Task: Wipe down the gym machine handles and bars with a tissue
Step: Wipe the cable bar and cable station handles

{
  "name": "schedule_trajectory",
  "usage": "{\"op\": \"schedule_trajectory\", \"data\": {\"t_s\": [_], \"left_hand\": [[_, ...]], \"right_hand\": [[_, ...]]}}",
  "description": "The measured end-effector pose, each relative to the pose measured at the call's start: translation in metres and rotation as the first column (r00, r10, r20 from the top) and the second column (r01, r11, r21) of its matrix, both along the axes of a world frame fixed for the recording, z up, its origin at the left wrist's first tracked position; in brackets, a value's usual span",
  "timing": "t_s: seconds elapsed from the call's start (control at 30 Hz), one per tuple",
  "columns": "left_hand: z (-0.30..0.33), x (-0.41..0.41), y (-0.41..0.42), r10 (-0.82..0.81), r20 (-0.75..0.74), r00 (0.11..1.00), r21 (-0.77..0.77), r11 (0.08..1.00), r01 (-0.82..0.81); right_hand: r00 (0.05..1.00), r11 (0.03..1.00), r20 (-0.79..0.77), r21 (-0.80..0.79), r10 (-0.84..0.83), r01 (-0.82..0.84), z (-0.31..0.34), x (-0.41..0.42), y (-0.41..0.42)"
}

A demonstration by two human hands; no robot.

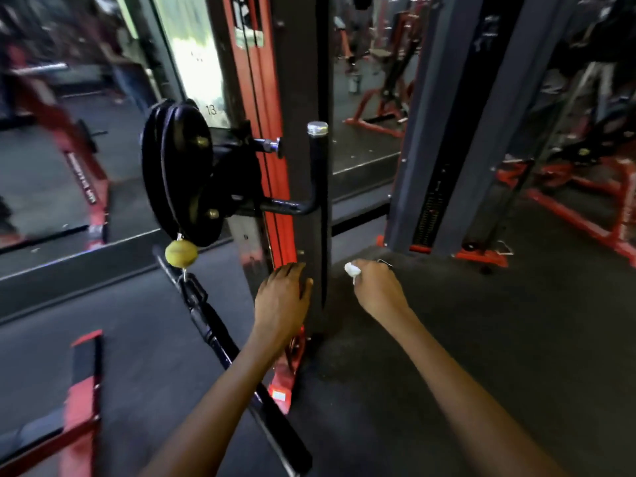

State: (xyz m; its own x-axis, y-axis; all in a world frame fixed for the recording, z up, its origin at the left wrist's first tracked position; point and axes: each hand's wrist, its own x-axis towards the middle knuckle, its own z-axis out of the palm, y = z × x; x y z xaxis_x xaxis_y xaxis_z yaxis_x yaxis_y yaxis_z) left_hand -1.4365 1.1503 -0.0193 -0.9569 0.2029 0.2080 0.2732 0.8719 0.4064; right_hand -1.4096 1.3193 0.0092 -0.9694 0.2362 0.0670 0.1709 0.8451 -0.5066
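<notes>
1. The tissue [352, 269] is a small white wad, crumpled and soft. It should weigh almost nothing, squash to any shape and tear easily if dragged hard over a bolt or edge, so it is best kept bunched, with the fingers pressing a thick fold against the metal.
2. It sits in the right hand [375, 287], whose grip is curled closed around it, only a tuft poking out at the far side, just right of the black upright post [303, 187].
3. The left hand [282, 297] lies with fingers spread fairly straight against the lower post, holding nothing.
4. Farther up the post, an L-shaped black handle [311, 180] with a silver cap [317, 128] looks rigid and smooth, perhaps slick.
</notes>
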Motion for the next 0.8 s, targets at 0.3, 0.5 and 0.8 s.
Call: {"op": "schedule_trajectory", "data": {"t_s": [0.3, 0.5, 0.8], "left_hand": [[0.041, -0.043, 0.016, 0.237, -0.268, 0.934, 0.182, 0.964, -0.192], [0.088, -0.132, 0.003, 0.301, -0.56, 0.772, 0.32, 0.938, -0.134], [0.129, -0.245, -0.02, 0.289, -0.715, 0.637, 0.237, 0.957, -0.168]], "right_hand": [[0.928, 0.963, -0.284, -0.046, 0.241, -0.264, 0.045, -0.068, 0.014], [0.739, 0.899, -0.552, 0.047, 0.386, -0.435, 0.069, -0.11, 0.007], [0.395, 0.532, -0.49, 0.846, 0.777, 0.002, 0.095, -0.215, 0.039]]}}
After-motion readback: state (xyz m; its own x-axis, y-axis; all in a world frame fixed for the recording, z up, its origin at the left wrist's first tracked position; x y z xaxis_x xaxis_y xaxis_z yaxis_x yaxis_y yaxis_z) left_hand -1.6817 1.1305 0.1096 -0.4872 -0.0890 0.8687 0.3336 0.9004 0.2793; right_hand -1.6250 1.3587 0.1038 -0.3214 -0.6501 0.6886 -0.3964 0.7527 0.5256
